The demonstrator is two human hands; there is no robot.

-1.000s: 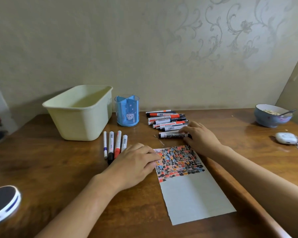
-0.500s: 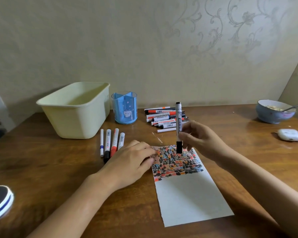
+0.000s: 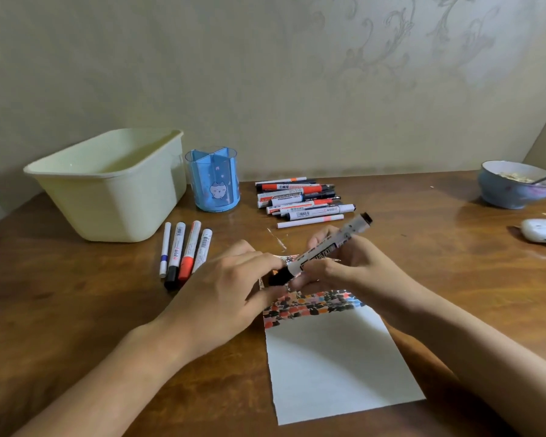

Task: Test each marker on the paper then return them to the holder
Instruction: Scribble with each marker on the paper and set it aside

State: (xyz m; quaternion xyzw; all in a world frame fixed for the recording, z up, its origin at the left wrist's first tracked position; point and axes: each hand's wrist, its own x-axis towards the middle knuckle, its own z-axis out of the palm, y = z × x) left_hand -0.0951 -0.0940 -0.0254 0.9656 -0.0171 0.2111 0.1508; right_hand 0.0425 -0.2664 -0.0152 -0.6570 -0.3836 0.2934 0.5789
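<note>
While the right hand (image 3: 344, 266) grips a black-capped marker (image 3: 323, 250) by its white barrel, the left hand (image 3: 230, 288) pinches the black cap end of the same marker with its fingertips. Both hands are together above the upper part of the paper (image 3: 331, 357), and the marker lies tilted between them, its cap end low on the left and its other end high on the right. I cannot tell if the cap is already loose from the barrel.

The paper lies flat on the wooden tabletop (image 3: 76, 326). Its upper part is covered with many small marks in black, red and blue, and its lower part is plain white.

The blue holder (image 3: 213, 181) stands upright behind the hands, just beside a pale yellow bin (image 3: 114, 187) on its left. No marker shows above its rim. Four markers (image 3: 186, 250) lie side by side in front of the bin, left of the paper. A pile of markers (image 3: 300, 200) lies to the right of the holder, near the wall.

At the far right of the tabletop stands a blue bowl (image 3: 511, 187) with a spoon in it, and a small white case (image 3: 542, 230) lies near it.
</note>
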